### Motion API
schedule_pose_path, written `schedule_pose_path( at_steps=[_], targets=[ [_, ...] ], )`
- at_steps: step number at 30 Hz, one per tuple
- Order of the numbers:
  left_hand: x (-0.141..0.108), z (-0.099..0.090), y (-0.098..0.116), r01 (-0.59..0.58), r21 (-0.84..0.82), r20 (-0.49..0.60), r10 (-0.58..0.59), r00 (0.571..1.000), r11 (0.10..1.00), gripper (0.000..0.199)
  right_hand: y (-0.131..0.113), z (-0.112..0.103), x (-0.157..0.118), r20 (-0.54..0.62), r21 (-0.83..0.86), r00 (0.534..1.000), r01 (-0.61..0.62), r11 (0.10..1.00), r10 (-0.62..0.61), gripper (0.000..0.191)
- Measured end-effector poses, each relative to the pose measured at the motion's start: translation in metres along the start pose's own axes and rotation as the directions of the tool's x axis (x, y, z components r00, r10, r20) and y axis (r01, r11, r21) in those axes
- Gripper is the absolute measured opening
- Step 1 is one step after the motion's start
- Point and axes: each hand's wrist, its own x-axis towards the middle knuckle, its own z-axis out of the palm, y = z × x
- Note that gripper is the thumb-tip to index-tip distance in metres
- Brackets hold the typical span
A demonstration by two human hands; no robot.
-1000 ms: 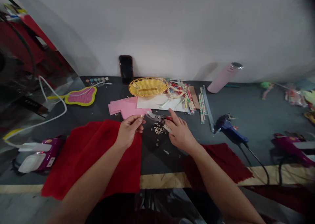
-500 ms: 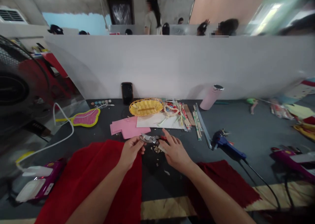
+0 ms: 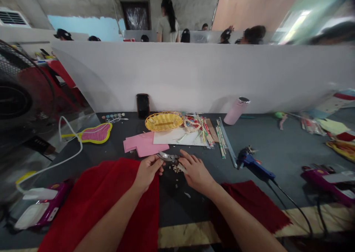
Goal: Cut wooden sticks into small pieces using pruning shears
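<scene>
My right hand (image 3: pixel 196 169) is wrapped round the handles of a pair of pruning shears (image 3: pixel 168 156), whose metal jaws point left. My left hand (image 3: pixel 149 169) is closed in a pinch right at the jaws; whatever sits between its fingertips is too small or too hidden to name. Below the shears, a little heap of pale cut pieces (image 3: pixel 176 169) lies on the dark table (image 3: pixel 177 204). Red cloth (image 3: pixel 116 204) spreads under my left forearm, and a darker red cloth (image 3: pixel 255 204) lies beside my right forearm.
Behind my hands are pink sheets (image 3: pixel 146 143), a yellow woven basket (image 3: pixel 164 121), a phone (image 3: pixel 143 106) and wrapped sticks (image 3: pixel 221 139). A blue glue gun (image 3: pixel 256 165) with a cord and a pink tumbler (image 3: pixel 236 111) stand to the right. A white partition (image 3: pixel 177 74) closes off the back.
The fingers of my right hand have closed in on the shears' handles, and the red of the handles is now covered. My left hand stays at the jaws. The view has shifted slightly.
</scene>
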Motion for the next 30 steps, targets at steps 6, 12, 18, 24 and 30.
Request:
schedule_pose_path(
  at_steps=[6, 12, 18, 24, 30],
  targets=[
    [-0.0016, 0.0014, -0.0018, -0.009, 0.037, 0.018, 0.008, 1.000, 0.999, 0.027, -0.0005, 0.0022, 0.0001, 0.031, 0.019, 0.999, -0.026, 0.999, 0.026, 0.069],
    [-0.0040, 0.0024, 0.0016, -0.008, 0.041, 0.021, 0.007, 1.000, 0.999, 0.026, -0.0029, 0.0015, 0.0000, 0.026, 0.006, 0.998, -0.052, 0.999, 0.052, 0.067],
    [-0.0028, 0.0017, 0.0022, -0.028, 0.058, 0.040, 0.026, 0.999, 0.998, 0.027, -0.0035, 0.0024, -0.0003, 0.012, 0.020, 0.998, -0.054, 0.998, 0.054, 0.065],
    [-0.0017, 0.0028, 0.0029, -0.026, 0.039, 0.043, 0.024, 0.999, 0.999, 0.025, -0.0048, 0.0004, 0.0007, 0.020, -0.023, 0.997, -0.072, 0.997, 0.072, 0.068],
    [-0.0010, 0.0022, 0.0010, -0.053, 0.053, 0.019, 0.052, 0.998, 0.997, 0.024, -0.0059, -0.0017, 0.0018, 0.000, -0.078, 0.996, -0.086, 0.993, 0.087, 0.070]
  ],
)
